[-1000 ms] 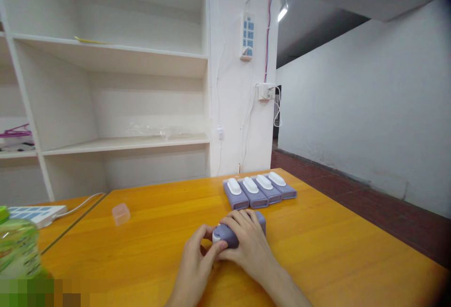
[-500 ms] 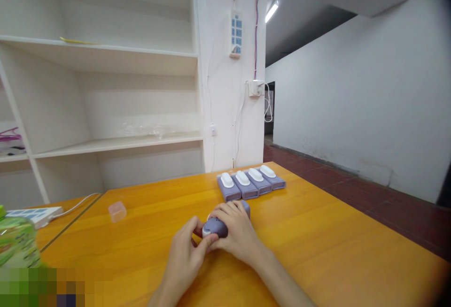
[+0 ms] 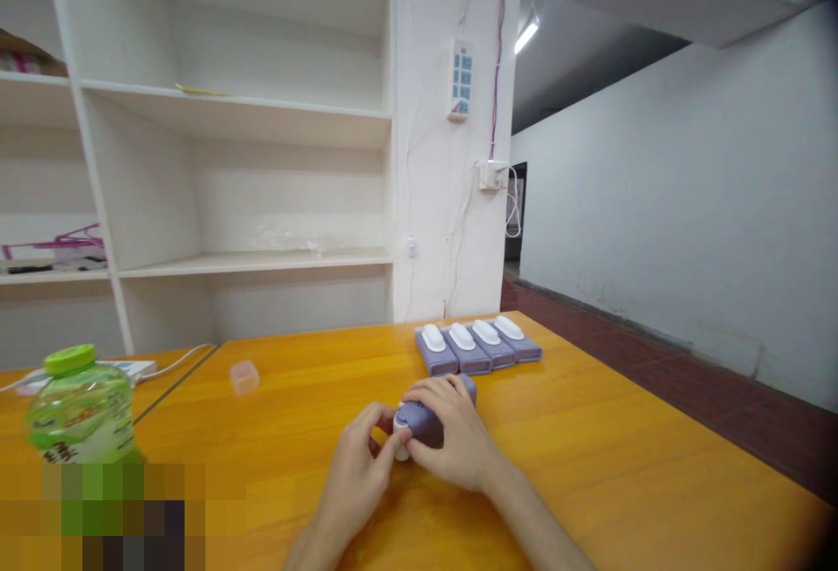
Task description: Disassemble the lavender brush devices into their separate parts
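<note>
My right hand (image 3: 455,440) is wrapped over a purple-grey rounded object (image 3: 420,419), held low over the table. The object's far end shows beyond my knuckles, and much of its body is hidden under the palm. At its near left end sits a white piece (image 3: 399,422). My left hand (image 3: 363,462) pinches that white piece between thumb and fingers. Just beyond my hands stand several purple cases (image 3: 472,363) in a slanted row, side by side, with a white oval piece (image 3: 485,332) on top of each.
A small clear plastic box (image 3: 244,377) lies to the left on the wooden table (image 3: 294,414). Farther left are a green-capped bottle (image 3: 82,405) and a white power strip (image 3: 134,370) with its cord. White shelves (image 3: 262,261) and a pillar (image 3: 432,204) rise behind the table.
The camera view has turned left, bringing more of the bottle and shelves into sight. Both hands keep their hold on the purple-grey object; more of its white end piece shows.
</note>
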Available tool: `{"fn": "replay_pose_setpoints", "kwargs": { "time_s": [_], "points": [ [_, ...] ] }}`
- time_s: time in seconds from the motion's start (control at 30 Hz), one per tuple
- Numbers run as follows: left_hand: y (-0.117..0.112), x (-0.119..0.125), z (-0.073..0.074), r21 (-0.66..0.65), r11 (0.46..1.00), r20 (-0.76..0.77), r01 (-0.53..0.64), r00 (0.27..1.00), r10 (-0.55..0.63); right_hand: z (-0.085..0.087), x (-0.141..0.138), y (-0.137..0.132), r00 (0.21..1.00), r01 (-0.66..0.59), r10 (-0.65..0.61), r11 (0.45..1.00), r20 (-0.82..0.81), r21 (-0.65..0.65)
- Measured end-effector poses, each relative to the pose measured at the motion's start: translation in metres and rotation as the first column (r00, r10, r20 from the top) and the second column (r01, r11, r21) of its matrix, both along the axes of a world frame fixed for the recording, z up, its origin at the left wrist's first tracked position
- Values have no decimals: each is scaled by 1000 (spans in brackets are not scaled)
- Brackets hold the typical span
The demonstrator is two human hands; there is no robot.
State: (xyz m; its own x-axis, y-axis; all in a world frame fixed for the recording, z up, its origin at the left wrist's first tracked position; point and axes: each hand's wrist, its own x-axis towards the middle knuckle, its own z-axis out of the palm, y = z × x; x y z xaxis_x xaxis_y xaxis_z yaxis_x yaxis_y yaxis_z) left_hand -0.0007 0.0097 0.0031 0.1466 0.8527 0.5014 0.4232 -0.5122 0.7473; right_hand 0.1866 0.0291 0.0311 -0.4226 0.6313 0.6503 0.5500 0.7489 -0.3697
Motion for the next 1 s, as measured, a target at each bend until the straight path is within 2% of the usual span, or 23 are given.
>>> {"fn": "replay_pose_setpoints", "kwargs": {
  "time_s": [0.1, 0.3, 0.43, 0.57, 0.7, 0.83, 1.0],
  "points": [
    [1, 0, -2, 28, 999, -23, -26, 999, 27, 2, -1, -3, 1000, 19, -19, 1000, 7, 7],
    [-4, 3, -2, 54, 998, -106, -16, 994, 21, 1, -11, -6, 976, 217, -217, 976, -22, -17],
    [-3, 6, -5, 21, 1000, -79, -13, 997, 14, -1, -10, -4, 986, 168, -168, 986, 3, -19],
    [0, 10, -8, -31, 999, 14, 26, 1000, -25, -4, -9, 1, 992, 123, -123, 992, 23, -5],
    [2, 13, -9, -36, 998, 125, 54, 991, -49, -3, -10, 1, 991, 123, -124, 992, 58, 22],
    [5, 14, -10, -32, 998, 141, 44, 989, -39, 1, -13, -3, 986, 123, -125, 992, 112, 28],
    [9, 12, -11, -33, 999, 151, 35, 988, -30, -1, -23, -7, 969, 187, -190, 982, 157, 31]
  ]
}}
